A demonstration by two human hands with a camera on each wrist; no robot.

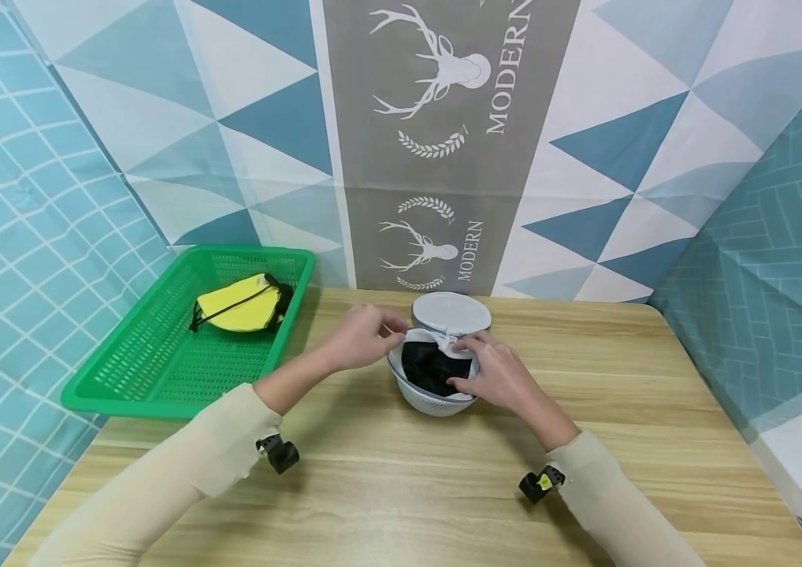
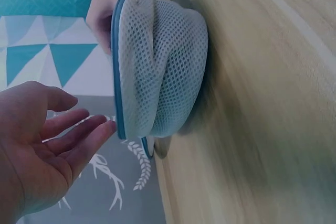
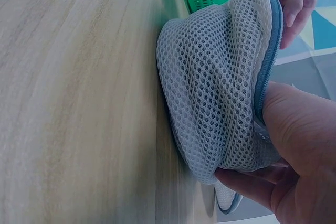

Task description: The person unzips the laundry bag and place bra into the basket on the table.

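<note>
A white mesh laundry bag [image 1: 431,402] with a blue-grey zip edge stands on the table, its round lid [image 1: 452,313] folded back behind it. Inside lies a bunched black cloth [image 1: 424,367]. My right hand [image 1: 499,372] grips the bag's right rim; in the right wrist view, the thumb of that hand [image 3: 300,153] lies at the zip and the fingers reach under the mesh. At the left rim is my left hand [image 1: 362,339]. The left wrist view shows this hand [image 2: 50,153] with loosely bent fingers, fingertips right at the zip edge.
To the left, a green plastic basket [image 1: 149,408] holds a yellow piece [image 1: 241,305] with black straps. Behind the wooden table [image 1: 373,504] hangs a patterned cloth backdrop [image 1: 436,169]. Each sleeve carries a small black wrist camera [image 1: 282,454].
</note>
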